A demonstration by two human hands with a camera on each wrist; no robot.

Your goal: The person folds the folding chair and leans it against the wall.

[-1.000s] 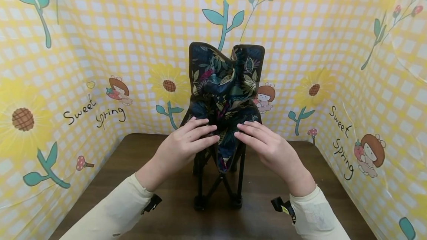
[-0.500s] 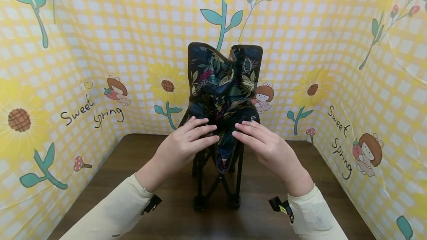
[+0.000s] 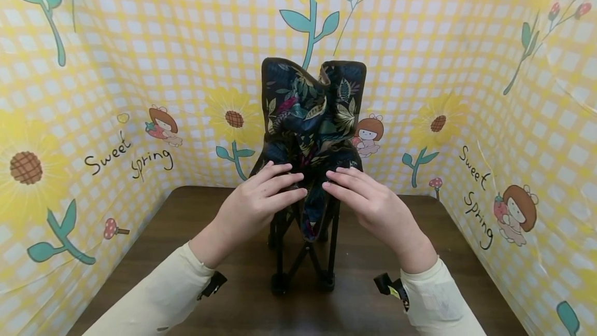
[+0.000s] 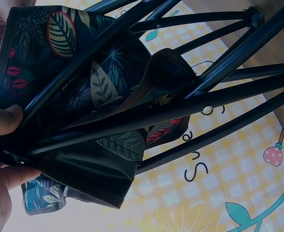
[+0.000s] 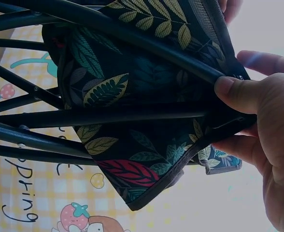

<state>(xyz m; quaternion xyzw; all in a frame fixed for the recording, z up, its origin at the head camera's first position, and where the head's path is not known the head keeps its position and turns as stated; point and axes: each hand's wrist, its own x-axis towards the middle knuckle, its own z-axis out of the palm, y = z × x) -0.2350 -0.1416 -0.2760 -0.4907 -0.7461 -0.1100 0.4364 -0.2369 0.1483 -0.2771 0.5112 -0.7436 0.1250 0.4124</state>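
Chair [image 3: 300,113]: upright on desk [image 3: 219,294], half-open; seat [image 3: 311,217] not yet flat
Left hand [image 3: 247,204]: grasps seat's left corner
Right hand [image 3: 382,211]: right corner, seemingly

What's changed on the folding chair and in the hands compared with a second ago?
The right hand has edged slightly inward, toward the left hand, and the front feet of the folding chair look a little closer together. Nothing was visibly taken hold of or let go: both hands still grip the chair's near corners. It still stands partly folded on the table.
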